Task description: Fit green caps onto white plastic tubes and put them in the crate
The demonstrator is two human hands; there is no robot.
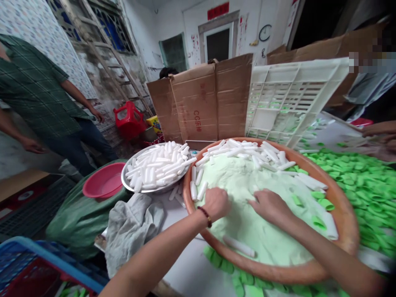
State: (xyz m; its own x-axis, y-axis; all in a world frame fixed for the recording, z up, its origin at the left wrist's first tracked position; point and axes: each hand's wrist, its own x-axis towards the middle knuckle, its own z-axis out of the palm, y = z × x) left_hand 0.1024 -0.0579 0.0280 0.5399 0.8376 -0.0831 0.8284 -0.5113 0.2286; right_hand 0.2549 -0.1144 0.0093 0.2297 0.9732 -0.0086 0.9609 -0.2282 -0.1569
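My left hand (216, 204), with a beaded bracelet on the wrist, presses into pale green powder (247, 235) in a wide orange-brown basin (345, 218). Its fingertips are hidden. My right hand (270, 206) lies on the powder, fingers spread, holding nothing. White tube-shaped pieces (244, 150) line the basin's far side, and one white piece (239, 246) lies near its front. Several green curved pieces (318, 198) rest on the powder to the right. A steel tray (131, 192) left of the basin holds a heap of similar white pieces (157, 167).
A large heap of green pieces (359, 185) lies right of the basin. Nearby are a tilted white crate (297, 99), cardboard sheets (198, 103), a pink bowl (103, 179) and a grey cloth (133, 227). A person (37, 90) stands left; another person's hand (379, 130) shows right.
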